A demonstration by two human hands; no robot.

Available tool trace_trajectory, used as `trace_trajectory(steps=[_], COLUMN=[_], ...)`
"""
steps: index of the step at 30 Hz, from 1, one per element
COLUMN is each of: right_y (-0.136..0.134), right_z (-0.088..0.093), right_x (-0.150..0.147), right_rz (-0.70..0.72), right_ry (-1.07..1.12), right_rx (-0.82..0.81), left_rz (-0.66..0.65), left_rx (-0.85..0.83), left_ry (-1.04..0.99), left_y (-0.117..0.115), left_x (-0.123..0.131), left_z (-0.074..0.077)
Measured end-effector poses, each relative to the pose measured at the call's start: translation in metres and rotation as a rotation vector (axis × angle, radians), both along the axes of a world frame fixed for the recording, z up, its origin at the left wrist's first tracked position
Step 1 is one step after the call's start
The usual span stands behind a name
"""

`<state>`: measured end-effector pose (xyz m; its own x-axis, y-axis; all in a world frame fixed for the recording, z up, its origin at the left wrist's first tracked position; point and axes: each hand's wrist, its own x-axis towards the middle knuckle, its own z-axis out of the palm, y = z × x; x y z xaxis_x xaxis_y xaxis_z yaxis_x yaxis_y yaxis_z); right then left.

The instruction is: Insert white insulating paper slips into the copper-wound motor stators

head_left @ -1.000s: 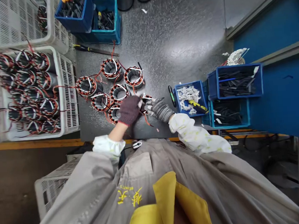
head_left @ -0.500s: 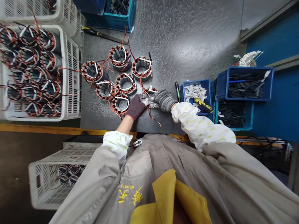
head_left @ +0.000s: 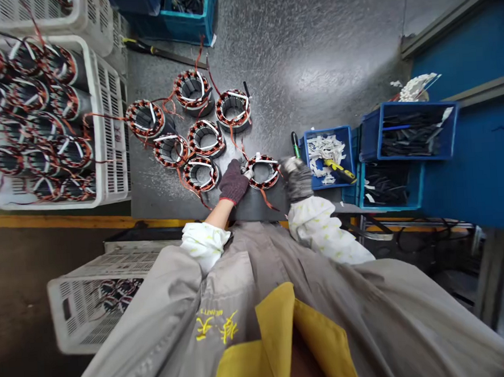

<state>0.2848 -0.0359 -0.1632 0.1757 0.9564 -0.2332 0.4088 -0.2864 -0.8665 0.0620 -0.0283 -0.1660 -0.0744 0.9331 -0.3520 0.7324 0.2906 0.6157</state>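
My left hand (head_left: 233, 183), in a dark maroon knitted glove with pale fingertips, grips the left rim of a motor stator (head_left: 265, 184) near the table's front edge. This stator has copper-red windings, a white strip across its top and loose wires toward me. To its right is my right hand (head_left: 296, 178) in a grey glove, smeared by motion, so its fingers are unclear; it is apart from the stator's body. Several more stators stand left of and behind my left hand, among them a close one (head_left: 201, 185) and one farther back (head_left: 233, 121).
At right, a blue bin (head_left: 350, 142) holds white pieces and a yellow-handled cutter (head_left: 340, 172). Beyond are bins of black sleeves (head_left: 415, 138). A white crate (head_left: 110, 129) full of stators stands left. A yellow-handled file-like tool (head_left: 164, 53) lies at the back.
My right hand has drawn away to the right from the stator and my left hand, uncovering the stator. My left hand stays at its left side. The view has shifted slightly.
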Motion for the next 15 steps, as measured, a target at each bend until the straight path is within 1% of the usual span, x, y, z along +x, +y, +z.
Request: trace_trajectory(steps=[1,2,3,5,7,9,10,11,12,15], right_y=[0.004,0.009,0.014,0.024,0.033,0.039,0.040,0.041,0.041,0.044], right_z=[0.001,0.002,0.004,0.006,0.009,0.014,0.018,0.024,0.030,0.052], right_x=[0.009,0.017,0.024,0.030,0.028,0.022,0.018,0.014,0.009,-0.008], right_rz=[-0.071,-0.100,-0.098,-0.043,0.052,0.207,0.297,0.379,0.451,0.593], right_ry=[0.067,0.099,0.112,0.089,-0.066,-0.326,-0.459,-0.570,-0.660,-0.843], right_rx=[0.008,0.015,0.019,0.029,0.037,0.018,0.000,-0.024,-0.050,-0.114], left_rz=[-0.011,-0.021,-0.033,-0.100,-0.211,-0.298,-0.303,-0.276,-0.218,0.029], left_rx=[-0.028,-0.033,-0.011,0.095,0.157,0.131,0.107,0.091,0.091,0.132], left_ry=[0.017,0.025,0.013,-0.059,-0.129,-0.173,-0.203,-0.248,-0.303,-0.422], left_y=[0.000,0.003,0.009,0.028,0.050,0.067,0.071,0.072,0.070,0.054], left_x=[0.003,0.005,0.007,0.011,0.016,0.018,0.017,0.014,0.009,-0.007], left_z=[0.004,0.009,0.014,0.022,0.025,0.026,0.027,0.027,0.028,0.032])
